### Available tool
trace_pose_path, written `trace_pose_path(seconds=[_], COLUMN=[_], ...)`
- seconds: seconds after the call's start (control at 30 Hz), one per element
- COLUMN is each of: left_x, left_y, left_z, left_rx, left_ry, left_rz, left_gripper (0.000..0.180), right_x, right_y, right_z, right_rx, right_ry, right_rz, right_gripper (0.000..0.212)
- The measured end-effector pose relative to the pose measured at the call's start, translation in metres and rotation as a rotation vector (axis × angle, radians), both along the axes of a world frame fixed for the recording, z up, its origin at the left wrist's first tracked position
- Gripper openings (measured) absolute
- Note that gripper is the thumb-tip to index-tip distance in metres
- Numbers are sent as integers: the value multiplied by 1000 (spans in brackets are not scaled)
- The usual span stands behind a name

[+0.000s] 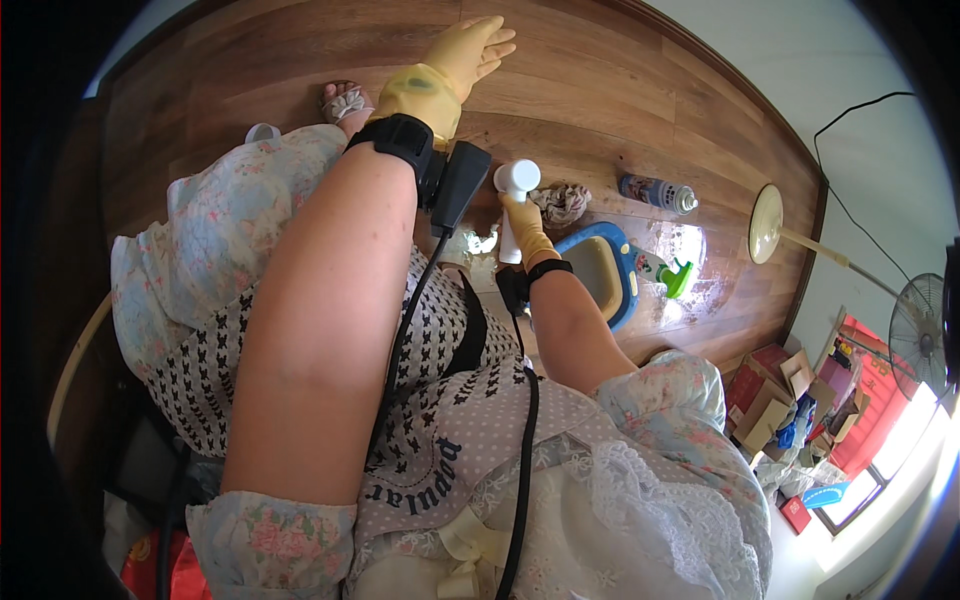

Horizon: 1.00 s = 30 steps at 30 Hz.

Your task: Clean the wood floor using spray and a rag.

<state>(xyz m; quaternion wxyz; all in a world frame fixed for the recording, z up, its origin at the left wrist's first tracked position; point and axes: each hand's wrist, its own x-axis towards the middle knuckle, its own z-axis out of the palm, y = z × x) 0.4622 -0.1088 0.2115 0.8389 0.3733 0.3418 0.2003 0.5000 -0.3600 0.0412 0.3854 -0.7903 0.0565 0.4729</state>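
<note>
While the left hand (470, 52) in its yellow rubber glove lies released, fingers flat on the brown wooden floor (620, 90), the right hand's (524, 222) grip is clenched around a white plastic bottle (514, 205) held upright just above that floor. A crumpled grey rag (562, 203) lies just beside it, near a blue-rimmed basin (606, 268) and a spray can (656, 193).

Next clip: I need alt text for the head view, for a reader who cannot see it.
Seen from above, a person in yellow rubber gloves grips a white bottle in the right hand, while the left hand stretches open, holding nothing, over the wooden floor. A crumpled rag, a spray can and a blue-rimmed basin lie nearby.
</note>
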Motion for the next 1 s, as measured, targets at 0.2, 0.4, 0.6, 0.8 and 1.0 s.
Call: trace_pose_path(seconds=[0.2, 0.4, 0.6, 0.8, 1.0], left_x=[3, -1, 0, -1, 6], left_y=[0, 1, 1, 2, -2], left_z=[0, -3, 0, -4, -8], left_rx=[1, 24, -10, -11, -18], left_ry=[4, 0, 2, 2, -13], left_rz=[-11, -5, -3, 10, -19], left_gripper=[43, 43, 42, 42, 43], right_x=[2, -1, 24, 16, -1], right_y=[0, 1, -20, -23, -1], right_z=[6, 5, -21, -12, -5], right_rx=[0, 7, -78, 9, 15], right_ry=[0, -1, -51, 41, -114], right_rz=[-7, -10, -128, 145, 271], right_gripper=[30, 28, 31, 33, 33])
